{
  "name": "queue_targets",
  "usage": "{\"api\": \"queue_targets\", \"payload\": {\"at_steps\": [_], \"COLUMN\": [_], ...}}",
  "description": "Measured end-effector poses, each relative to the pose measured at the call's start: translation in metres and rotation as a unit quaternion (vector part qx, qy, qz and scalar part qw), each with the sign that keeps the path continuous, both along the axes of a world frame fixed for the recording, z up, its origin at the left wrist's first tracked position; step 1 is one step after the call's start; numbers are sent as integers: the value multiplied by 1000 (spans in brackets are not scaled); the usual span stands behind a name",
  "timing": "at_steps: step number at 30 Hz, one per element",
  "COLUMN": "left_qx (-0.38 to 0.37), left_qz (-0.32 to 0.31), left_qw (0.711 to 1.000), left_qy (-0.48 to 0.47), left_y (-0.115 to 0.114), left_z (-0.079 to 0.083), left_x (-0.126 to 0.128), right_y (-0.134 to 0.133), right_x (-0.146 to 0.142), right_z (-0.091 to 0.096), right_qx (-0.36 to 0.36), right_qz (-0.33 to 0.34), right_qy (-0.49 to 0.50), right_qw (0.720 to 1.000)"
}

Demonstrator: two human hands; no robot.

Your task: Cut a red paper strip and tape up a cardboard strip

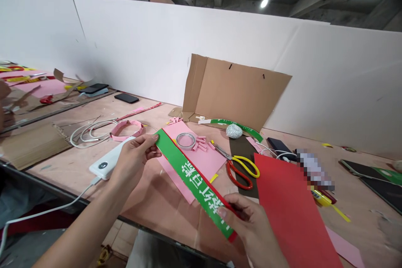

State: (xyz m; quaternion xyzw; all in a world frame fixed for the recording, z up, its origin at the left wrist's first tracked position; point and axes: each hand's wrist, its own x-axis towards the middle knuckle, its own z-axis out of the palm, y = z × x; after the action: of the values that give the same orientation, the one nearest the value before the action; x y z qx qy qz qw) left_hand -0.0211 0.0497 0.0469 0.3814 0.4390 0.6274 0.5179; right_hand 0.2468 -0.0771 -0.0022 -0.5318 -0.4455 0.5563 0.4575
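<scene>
Left hand and right hand are pinching a strip by its ends above the worktop, any uneven pull risking a crease.

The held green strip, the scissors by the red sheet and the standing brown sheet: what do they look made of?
The green strip: probably smooth card or paper, thin-edged with white printing. The scissors: metal blades, by their sheen; glossy handles, perhaps plastic-coated. The brown sheet: likely matt cardboard, creased at a fold.
</scene>
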Motion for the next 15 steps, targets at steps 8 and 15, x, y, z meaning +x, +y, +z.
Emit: {"api": "queue_targets", "payload": {"at_steps": [8,15], "left_qx": [-28,-68], "left_qz": [23,14], "left_qw": [999,997], "left_qy": [-14,22], "left_y": [-16,-33], "left_z": [-7,-11], "left_x": [-9,-21], "right_y": [33,41], "right_x": [32,42], "right_z": [43,41], "right_qx": [5,-31], "right_qz": [-5,-109], "right_qy": [-46,83], "right_qw": [999,990]}}
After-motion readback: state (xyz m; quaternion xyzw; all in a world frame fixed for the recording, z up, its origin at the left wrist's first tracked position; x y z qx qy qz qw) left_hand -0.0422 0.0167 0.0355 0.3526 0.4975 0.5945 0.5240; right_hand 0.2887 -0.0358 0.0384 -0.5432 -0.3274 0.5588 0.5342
